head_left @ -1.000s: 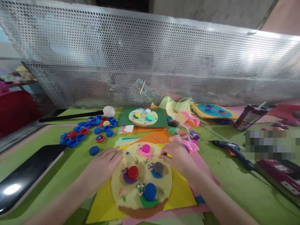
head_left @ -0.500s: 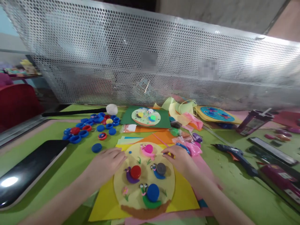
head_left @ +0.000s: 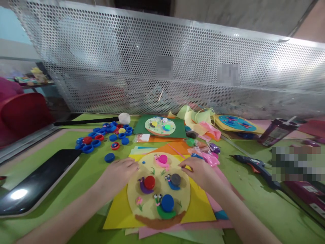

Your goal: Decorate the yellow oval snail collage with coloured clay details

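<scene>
A round cream-coloured snail picture (head_left: pixel 158 173) lies on a yellow sheet (head_left: pixel 116 217). Its snails have bottle-cap shells: a pink cap (head_left: pixel 163 159), a red cap (head_left: pixel 149 182), a grey cap (head_left: pixel 175 179) and a blue cap (head_left: pixel 167 203). My left hand (head_left: pixel 120 173) is at the upper left rim, fingers together and curled over the edge, thumb hidden. At the upper right rim, my right hand (head_left: pixel 196 168) has thumb and forefinger pinched on the edge.
Loose bottle caps (head_left: pixel 96 143) and a black phone-like device (head_left: pixel 42 181) lie left. Behind is a smaller snail picture (head_left: pixel 159 126) on green card. A glue gun (head_left: pixel 256 166), a cup with a straw (head_left: pixel 276 132) and clay bags (head_left: pixel 205 154) are right. A perforated metal panel (head_left: pixel 142 44) closes the back.
The whole view has shifted slightly, so things appear a little further right. Both hands stay at the picture's upper rim with nearly the same finger pose.
</scene>
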Demonstrator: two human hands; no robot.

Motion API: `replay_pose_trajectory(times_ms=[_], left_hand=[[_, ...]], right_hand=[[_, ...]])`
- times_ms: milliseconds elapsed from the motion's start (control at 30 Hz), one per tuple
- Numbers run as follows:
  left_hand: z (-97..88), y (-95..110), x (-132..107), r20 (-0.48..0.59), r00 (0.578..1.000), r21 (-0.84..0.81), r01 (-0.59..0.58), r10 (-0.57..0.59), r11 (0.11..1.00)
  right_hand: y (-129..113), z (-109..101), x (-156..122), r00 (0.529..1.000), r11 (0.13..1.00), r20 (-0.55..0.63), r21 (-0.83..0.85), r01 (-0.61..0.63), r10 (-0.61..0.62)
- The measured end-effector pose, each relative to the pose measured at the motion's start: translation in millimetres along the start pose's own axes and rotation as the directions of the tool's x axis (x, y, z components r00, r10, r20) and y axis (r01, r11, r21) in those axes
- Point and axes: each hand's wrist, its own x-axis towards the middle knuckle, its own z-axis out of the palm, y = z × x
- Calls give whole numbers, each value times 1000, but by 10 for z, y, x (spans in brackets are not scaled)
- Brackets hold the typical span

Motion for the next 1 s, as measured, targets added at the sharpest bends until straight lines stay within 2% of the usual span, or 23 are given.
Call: replay_pose_trajectory(times_ms=[233,433,800,1000], left_hand=[[-22,21,25,-6,998,-4,63,-63,998],[-68,24,15,-45,995,-87,88,-93,992],[-157,-21,39,29,986,-199,168,-166,965],[-194,-14,31,16,977,-181,211,-212,961]], right_hand=[[-27,82,43,998,999,-57,12,-41,41],[5,115,37,994,998,-103,52,-26,31],[-48,87,-3,987,998,-160,56,-5,13],[-121,76,-38,979,996,-196,47,70,-60]])
